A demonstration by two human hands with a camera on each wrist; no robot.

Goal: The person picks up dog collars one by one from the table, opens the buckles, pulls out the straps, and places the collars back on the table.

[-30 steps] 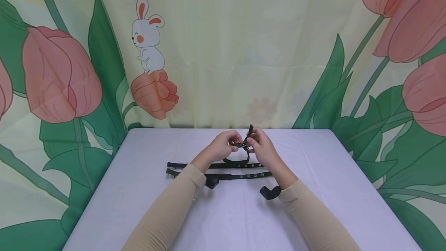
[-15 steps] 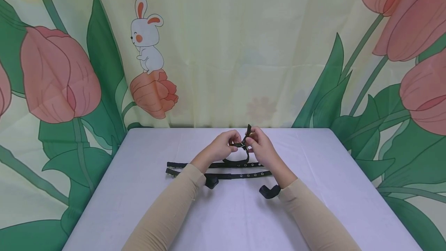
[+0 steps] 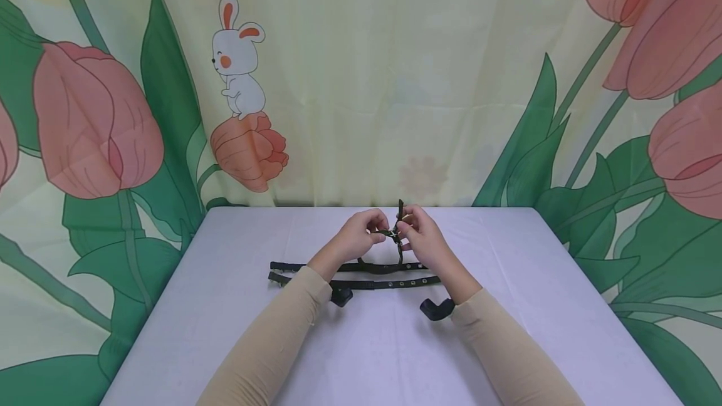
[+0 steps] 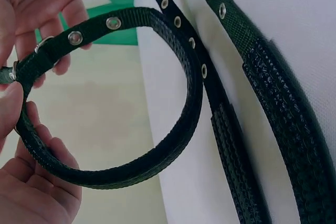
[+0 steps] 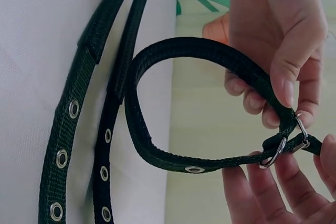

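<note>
A black collar [image 4: 193, 90] with metal eyelets is held up as a round loop between both hands, above the far half of the table. My left hand [image 3: 356, 235] pinches it close to the metal buckle [image 5: 302, 136], thumb on the band. Opposite, my right hand [image 3: 422, 238] pinches the strap's free end, which sticks upward past the fingers. A D-ring [image 5: 274, 154] hangs on the band by the buckle. Two similar collars, a farther one [image 5: 124, 61] and a nearer one [image 3: 361, 285], lie stretched out side by side below, partly hidden by the wrists.
The table [image 3: 361, 356] has a white cloth. Behind it hangs a curtain [image 3: 361, 111] printed with tulips and a rabbit. A dark bent piece [image 3: 437, 310] shows beside the right wrist, another [image 3: 341, 296] beside the left.
The strap's free end has swung slightly left and stands more upright. The loop hangs a little lower, in front of the farther collar. Both hands have shifted only slightly.
</note>
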